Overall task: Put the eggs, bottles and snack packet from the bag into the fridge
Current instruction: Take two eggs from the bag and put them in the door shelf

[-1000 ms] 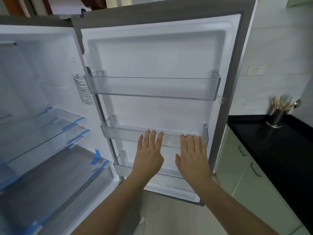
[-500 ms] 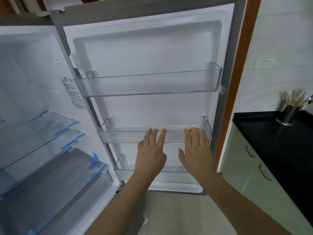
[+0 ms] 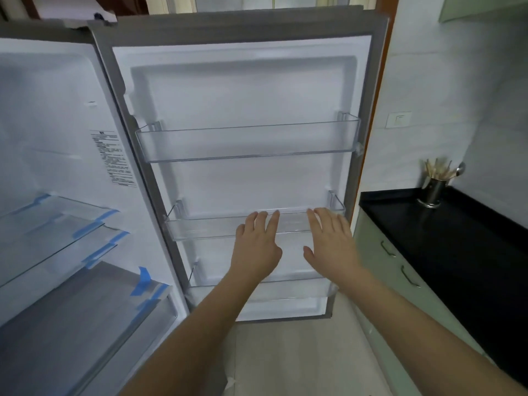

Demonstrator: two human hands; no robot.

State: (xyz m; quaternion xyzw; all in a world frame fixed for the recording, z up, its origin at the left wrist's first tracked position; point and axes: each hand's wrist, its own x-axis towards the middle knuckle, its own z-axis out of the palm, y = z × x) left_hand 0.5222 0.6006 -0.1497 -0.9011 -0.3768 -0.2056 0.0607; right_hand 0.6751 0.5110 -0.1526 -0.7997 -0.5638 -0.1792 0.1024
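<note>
We stand before the open fridge [image 3: 57, 138], its door [image 3: 245, 90] swung wide in front of us. Our left hand [image 3: 255, 247] and right hand [image 3: 331, 244] are both stretched forward, palms down and flat, the digits spread loosely and holding nothing. They hover in front of the middle door bin [image 3: 200, 228], and we cannot tell whether the fingertips [image 3: 274, 215] touch its clear front rim. The door carries 3 clear bins: the upper bin [image 3: 245, 144] above our hands, the middle one, and a lower bin [image 3: 285, 291] partly hidden behind our wrists. Inside the fridge on the left, glass shelves [image 3: 51, 218] are stacked with strips of blue tape [image 3: 143, 278] on their edges. The eggs, bottles, snack packet and bag do not show in this view. To the right, a black countertop [image 3: 445, 232] sits over pale green cabinets [image 3: 380, 252], with a metal utensil holder [image 3: 433, 190] near the wall.
</note>
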